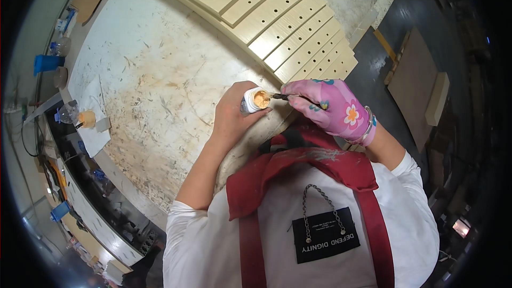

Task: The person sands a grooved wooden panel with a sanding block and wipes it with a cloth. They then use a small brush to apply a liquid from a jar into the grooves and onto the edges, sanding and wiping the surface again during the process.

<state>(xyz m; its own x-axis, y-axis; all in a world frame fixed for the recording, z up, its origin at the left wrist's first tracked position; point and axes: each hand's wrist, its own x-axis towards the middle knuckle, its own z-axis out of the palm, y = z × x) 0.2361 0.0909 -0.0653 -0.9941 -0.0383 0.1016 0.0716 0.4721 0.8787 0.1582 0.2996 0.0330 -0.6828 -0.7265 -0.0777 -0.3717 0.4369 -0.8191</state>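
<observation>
The small white jar (pixel 247 103) sits in the left hand (pixel 232 111), bare, its fingers wrapped around the body with the open mouth tipped toward the other side. The right hand (pixel 337 105), in a pink flowered glove, pinches a slim dark tool (pixel 280 96) just right of the jar, its tip at the mouth; whether it dips into the tan paste (pixel 261 99) I cannot tell. Opening the jar is done, and plenty of paste appears to be left; picking some up looks like the step in hand. Beyond the jar, the stacked cream panels (pixel 290 29) lie on the tabletop (pixel 149 69), their rows of holes (pixel 276 10) dark and seemingly unfilled. No paste shows on those panels, so I judge the work on them barely begun, though their undersides are hidden
</observation>
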